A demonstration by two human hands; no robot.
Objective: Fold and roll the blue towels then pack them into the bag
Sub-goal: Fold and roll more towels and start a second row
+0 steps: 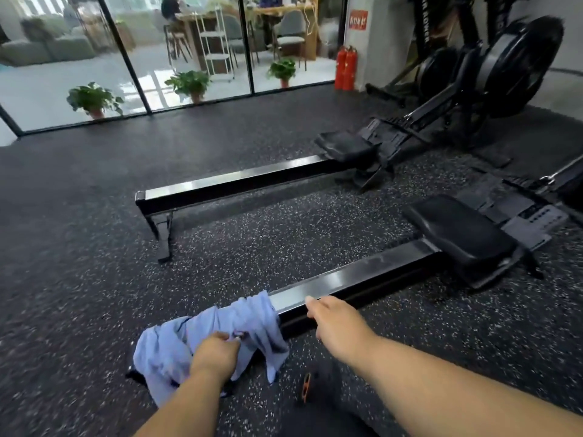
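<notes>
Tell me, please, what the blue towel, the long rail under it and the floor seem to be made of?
Blue towel: soft woven cloth, matte; it creases and drapes limply.
Rail: probably metal, black sides with a smooth, glossy top; it reflects light in a bright strip.
Floor: likely rubber matting, matte dark grey with pale speckles.

1 blue towel [208, 335], 2 rowers [347, 279], 3 plants [94, 99], 2 extinguishers [345, 67]

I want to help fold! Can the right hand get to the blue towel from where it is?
Probably yes. The right hand rests by the black rail, just beside the blue towel that the left hand grips. Nothing lies between them.
</notes>
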